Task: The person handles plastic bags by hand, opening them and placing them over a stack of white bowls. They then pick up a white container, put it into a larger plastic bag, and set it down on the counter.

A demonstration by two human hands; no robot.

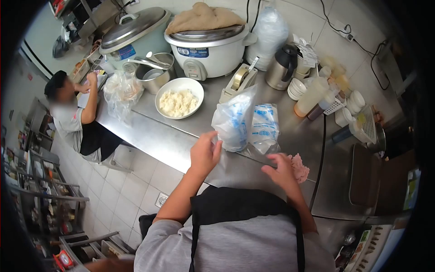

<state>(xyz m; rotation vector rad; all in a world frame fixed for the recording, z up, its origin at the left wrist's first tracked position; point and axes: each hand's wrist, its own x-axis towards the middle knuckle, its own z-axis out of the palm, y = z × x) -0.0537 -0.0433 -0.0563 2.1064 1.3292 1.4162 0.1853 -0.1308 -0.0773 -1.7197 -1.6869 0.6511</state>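
Note:
A white plastic bag with blue print [232, 122] stands upright on the steel counter, its top pointed. My left hand [206, 153] is at its lower left side, fingertips right by the plastic, with thumb and fingers apart. Behind and to the right of it lies a second blue-printed plastic packet [265, 124]. My right hand [282, 171] hovers near this packet's lower end, thumb and fingers spread, holding nothing. Just right of that hand is a crumpled pink cloth [299, 168], partly covered by it.
Behind stand a bowl of rice [180, 99], a tape dispenser [238, 81], a rice cooker [206, 52] and a thermal jug [282, 63]. Sauce bottles [312, 96] and small dishes fill the right side. At the left, a person [74, 113] sits by the steel counter [149, 131].

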